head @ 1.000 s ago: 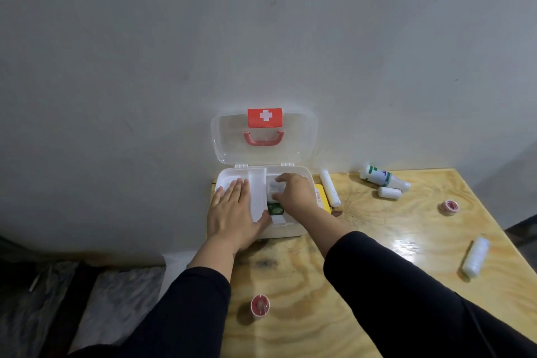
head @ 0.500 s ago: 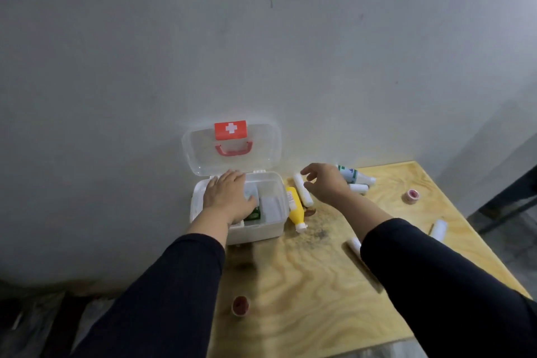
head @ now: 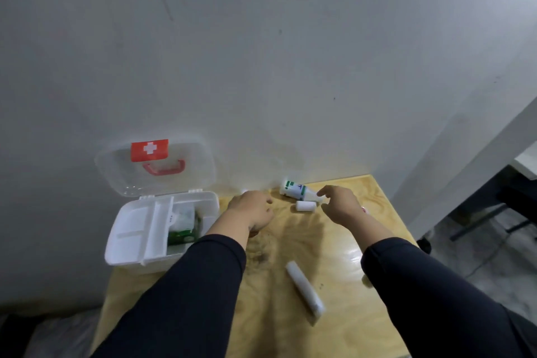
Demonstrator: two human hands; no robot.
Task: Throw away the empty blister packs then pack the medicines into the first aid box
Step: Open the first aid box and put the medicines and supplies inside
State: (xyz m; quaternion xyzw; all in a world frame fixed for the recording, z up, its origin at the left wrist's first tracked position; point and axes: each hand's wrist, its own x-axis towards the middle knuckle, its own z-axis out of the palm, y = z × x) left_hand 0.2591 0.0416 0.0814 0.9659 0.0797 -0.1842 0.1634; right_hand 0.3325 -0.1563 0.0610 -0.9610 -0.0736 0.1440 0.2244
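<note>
Nearest to us on the pale plywood table (head: 334, 244) lies a long white roll in clear wrapping (head: 305, 288), flat on its side, well in front of the white plastic first aid box (head: 132, 254) and off to its right. Our two dark sleeves (head: 186, 293) reach forward on either side of that roll.

The first aid box sits at the table's left edge, its clear lid (head: 155, 168) standing open against the grey wall (head: 261, 67), a red handle and a red label with a white cross on it. Inside, a white divided tray fills the left part, and a green and white packet (head: 181, 234) lies in the right compartment.

Just right of the box, our left hand (head: 252, 211) hangs over the table with fingers curled under; we cannot tell whether it holds anything. Farther right of the box, our right hand (head: 341, 205) hovers with thumb and fingers loosely spread, holding nothing. Between the two hands lies a short white cylinder (head: 305, 206), and just behind it a white bottle with a green and blue label (head: 297, 190) lies on its side near the wall, its cap end close to our right fingertips.
</note>
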